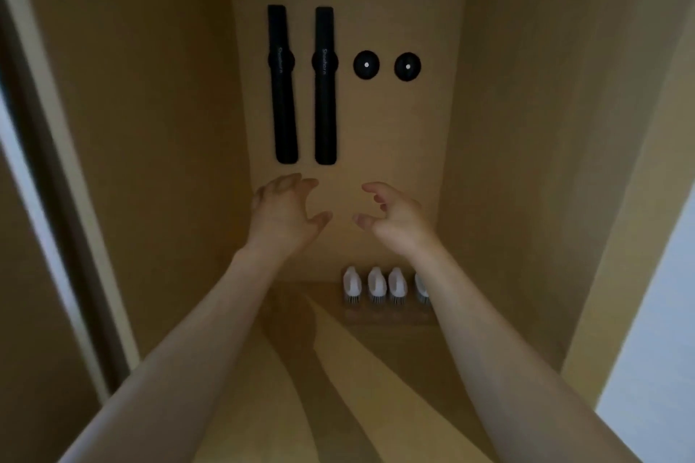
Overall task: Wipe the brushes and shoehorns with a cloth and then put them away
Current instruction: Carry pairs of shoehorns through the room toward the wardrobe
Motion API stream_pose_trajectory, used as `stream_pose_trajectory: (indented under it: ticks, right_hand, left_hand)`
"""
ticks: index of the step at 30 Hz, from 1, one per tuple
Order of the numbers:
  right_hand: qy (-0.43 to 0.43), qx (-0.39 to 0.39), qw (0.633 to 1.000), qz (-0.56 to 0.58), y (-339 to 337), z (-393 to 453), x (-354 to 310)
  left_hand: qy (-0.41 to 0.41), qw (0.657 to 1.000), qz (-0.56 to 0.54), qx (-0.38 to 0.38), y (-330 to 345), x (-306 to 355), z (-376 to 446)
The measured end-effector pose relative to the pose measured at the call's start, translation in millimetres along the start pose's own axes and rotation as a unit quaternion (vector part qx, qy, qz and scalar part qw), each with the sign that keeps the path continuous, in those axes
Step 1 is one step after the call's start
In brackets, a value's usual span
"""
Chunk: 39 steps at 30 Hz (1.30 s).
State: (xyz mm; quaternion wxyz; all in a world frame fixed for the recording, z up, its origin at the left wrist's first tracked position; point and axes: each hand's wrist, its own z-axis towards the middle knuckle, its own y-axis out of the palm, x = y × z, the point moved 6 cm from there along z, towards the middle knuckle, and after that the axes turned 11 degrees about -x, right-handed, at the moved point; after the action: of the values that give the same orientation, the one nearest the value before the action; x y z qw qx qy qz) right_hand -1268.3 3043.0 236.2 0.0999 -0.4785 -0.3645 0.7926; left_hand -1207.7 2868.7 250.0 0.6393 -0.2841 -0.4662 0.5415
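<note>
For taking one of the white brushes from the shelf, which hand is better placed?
Probably the right hand: its forearm already passes over the row of white brushes with grey bristles, which stands right of centre. The left hand is open too, but farther left.

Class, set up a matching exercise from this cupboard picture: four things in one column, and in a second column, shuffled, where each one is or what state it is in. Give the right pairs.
Things
1. shoehorns
2. round mounts
3. brushes
4. left hand

Place or state
A. standing in a row on the cupboard floor
B. empty, fingers spread
C. hanging upright, side by side, on the back wall
D. bare, right of the hanging pair

Pairs: 1-C, 2-D, 3-A, 4-B
</note>
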Motion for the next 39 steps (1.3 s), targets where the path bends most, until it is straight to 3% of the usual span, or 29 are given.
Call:
stream_pose_trajectory:
  ticks: [10, 17, 24, 39]
  right_hand:
    - [-0.051, -0.105, 0.993, -0.011, 81, -94, -21]
    - [-0.11, -0.179, 0.977, 0.045, 157, -138, -83]
    - [-0.193, -0.26, 0.944, 0.07, 273, -197, -207]
    - [-0.28, -0.44, 0.837, 0.165, 546, -400, -483]
  left_hand:
    - [-0.089, 0.991, 0.096, 0.008, -17, -4, -160]
    - [-0.171, 0.982, 0.062, 0.059, -56, -53, -258]
    - [-0.296, 0.946, 0.054, 0.122, -130, -140, -399]
    - [-0.536, 0.816, 0.093, 0.196, -301, -317, -762]
